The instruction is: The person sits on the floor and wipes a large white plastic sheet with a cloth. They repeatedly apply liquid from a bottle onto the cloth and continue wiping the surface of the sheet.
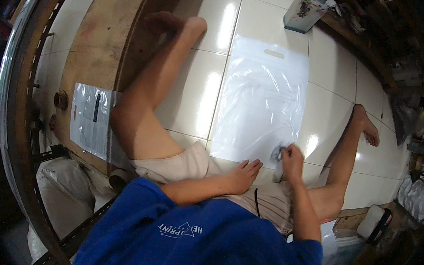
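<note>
A large clear-and-white plastic bag (259, 98) with a cut-out handle slot at its far end lies flat on the tiled floor between my legs. My left hand (246, 175) rests palm down by the near edge of the bag, fingers stretched out and holding nothing. Over the near right corner of the bag, my right hand (292, 161) is closed in a pinch. Just left of its fingers a small dark grey patch (276, 153) shows, blurred, and I cannot tell what it is.
To the left, another printed plastic bag (90, 120) lies on a low wooden board (85, 63) by my knee. A stained square container (306, 12) stands on the floor at the far right. A black-and-white block-shaped object (375, 223) sits at the lower right. Metal shelving (19, 114) borders the left.
</note>
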Tool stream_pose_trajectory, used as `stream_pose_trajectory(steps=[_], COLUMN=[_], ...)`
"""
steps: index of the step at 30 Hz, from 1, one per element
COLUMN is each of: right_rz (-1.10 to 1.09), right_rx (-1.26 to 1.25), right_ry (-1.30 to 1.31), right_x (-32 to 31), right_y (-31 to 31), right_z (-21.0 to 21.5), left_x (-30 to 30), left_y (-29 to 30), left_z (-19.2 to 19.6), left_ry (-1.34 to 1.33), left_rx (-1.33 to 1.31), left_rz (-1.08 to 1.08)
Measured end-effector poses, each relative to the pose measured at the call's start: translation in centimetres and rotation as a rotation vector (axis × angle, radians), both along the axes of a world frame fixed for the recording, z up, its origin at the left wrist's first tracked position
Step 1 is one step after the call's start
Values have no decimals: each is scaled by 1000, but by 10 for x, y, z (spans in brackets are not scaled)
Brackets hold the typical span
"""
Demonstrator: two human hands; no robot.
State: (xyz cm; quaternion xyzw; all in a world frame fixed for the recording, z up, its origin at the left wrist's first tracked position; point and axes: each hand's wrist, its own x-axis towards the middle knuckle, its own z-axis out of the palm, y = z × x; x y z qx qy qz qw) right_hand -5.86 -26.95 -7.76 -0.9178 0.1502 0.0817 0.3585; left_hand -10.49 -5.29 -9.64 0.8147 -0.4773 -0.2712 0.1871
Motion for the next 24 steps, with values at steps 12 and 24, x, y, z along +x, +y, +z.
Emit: stream_pose_trajectory(steps=[12, 24], right_rz=[-76, 10], right_rx=[-102, -140], right_ry=[44, -31], right_x=[67, 64], right_y=[-40, -33], right_z=[-10, -19], left_x=[4, 0], left_y=[2, -2], left_z=[-5, -7], left_ry=[-34, 18], left_rx=[-50, -20], left_rz=[-10, -26])
